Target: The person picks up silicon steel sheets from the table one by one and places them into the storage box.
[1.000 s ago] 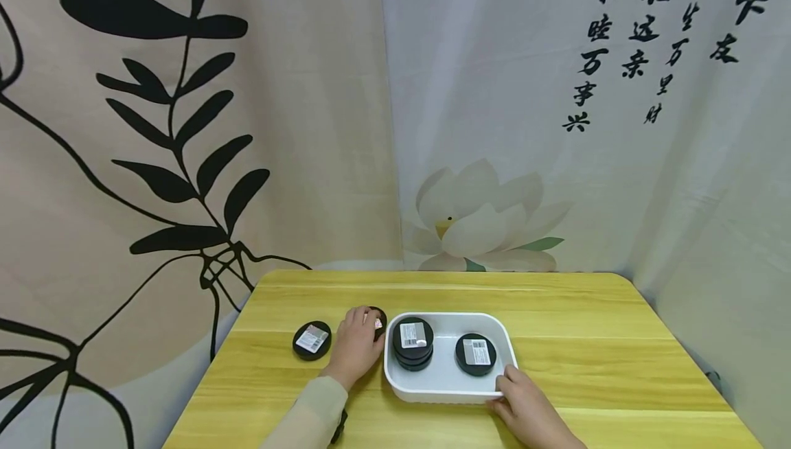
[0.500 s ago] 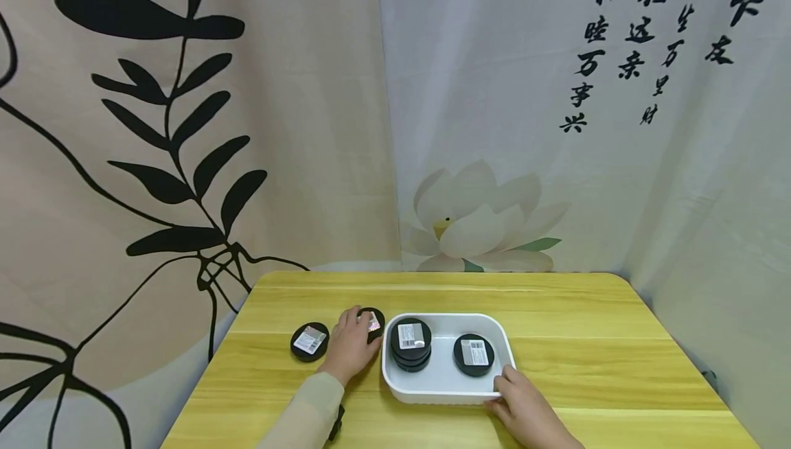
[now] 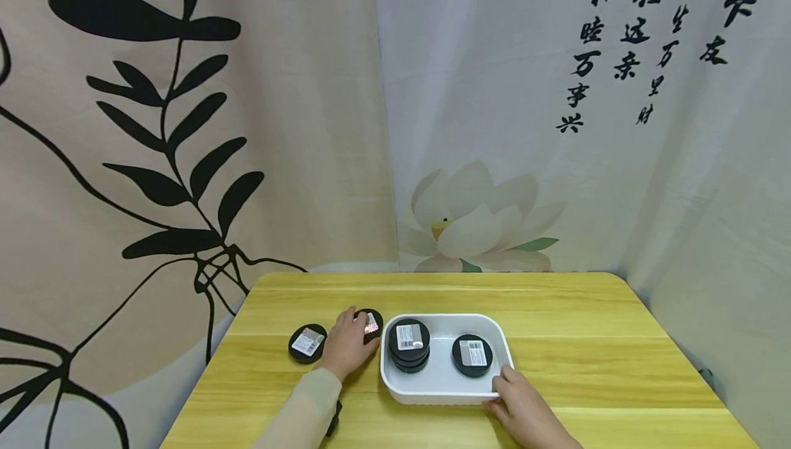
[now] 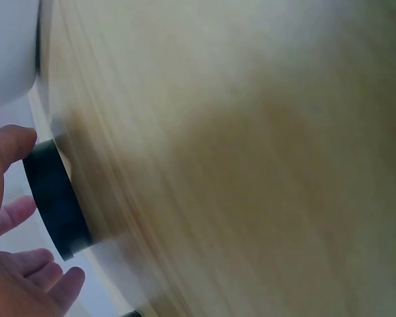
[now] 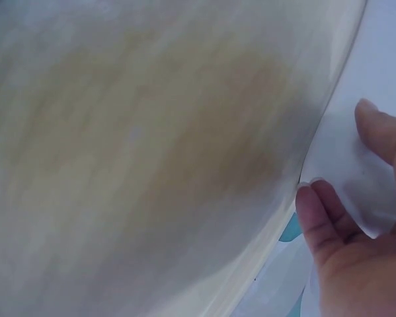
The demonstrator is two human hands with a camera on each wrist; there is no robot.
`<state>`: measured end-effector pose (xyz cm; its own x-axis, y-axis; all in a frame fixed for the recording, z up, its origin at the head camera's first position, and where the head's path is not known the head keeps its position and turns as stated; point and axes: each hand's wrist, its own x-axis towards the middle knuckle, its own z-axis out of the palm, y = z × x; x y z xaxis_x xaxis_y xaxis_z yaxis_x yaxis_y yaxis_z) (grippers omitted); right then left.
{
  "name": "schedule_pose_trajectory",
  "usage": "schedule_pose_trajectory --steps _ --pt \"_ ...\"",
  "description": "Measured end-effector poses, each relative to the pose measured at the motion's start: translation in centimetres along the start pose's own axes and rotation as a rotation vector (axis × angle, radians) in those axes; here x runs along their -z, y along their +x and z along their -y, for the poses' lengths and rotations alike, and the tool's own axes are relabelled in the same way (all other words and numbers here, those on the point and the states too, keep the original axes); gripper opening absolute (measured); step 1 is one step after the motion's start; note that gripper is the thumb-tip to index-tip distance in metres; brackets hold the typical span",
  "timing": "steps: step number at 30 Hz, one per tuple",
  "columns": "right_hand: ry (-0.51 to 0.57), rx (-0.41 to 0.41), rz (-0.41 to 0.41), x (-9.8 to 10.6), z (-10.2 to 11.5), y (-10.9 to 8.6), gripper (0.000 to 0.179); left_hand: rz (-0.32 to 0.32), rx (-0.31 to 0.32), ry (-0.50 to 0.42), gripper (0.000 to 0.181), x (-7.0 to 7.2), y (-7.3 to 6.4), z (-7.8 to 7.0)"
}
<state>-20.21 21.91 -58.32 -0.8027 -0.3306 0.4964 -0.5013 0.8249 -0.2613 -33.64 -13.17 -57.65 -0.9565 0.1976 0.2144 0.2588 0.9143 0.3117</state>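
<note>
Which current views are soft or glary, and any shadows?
Head: clearest, the white tray sharp-edged, the table faintly shaded just left of it. Left wrist: table blurry, pale glare near the top, brownish shading mid-frame; black disc sharper. Right wrist: table smeared and hazy, darker patch toward the tray; right hand crisper than the table.

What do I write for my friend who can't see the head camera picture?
A person's left hand grips a black disc just left of a white tray, while the right hand holds the tray's near right corner. The tray holds a stack and a single disc.
</note>
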Motion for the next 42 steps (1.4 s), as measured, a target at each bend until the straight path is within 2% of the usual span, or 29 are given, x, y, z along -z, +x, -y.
schedule_pose_trajectory --steps 14,23,34,42 --pt "-0.006 0.007 -0.007 -0.2 -0.1 0.0 0.033 -0.003 0.005 -0.039 0.048 0.0 0.5 -0.1" --pt "-0.007 0.016 0.023 -0.1 -0.1 -0.1 0.03 0.043 0.034 -0.052 0.046 -0.3 0.9 0.2" --pt "-0.028 0.051 -0.035 -0.2 -0.3 0.0 0.035 0.037 0.036 -0.058 0.046 -0.3 1.3 -0.1" --pt "-0.013 0.02 0.006 -0.1 -0.3 0.0 0.033 0.026 0.039 -0.043 0.047 -0.7 1.3 0.3"
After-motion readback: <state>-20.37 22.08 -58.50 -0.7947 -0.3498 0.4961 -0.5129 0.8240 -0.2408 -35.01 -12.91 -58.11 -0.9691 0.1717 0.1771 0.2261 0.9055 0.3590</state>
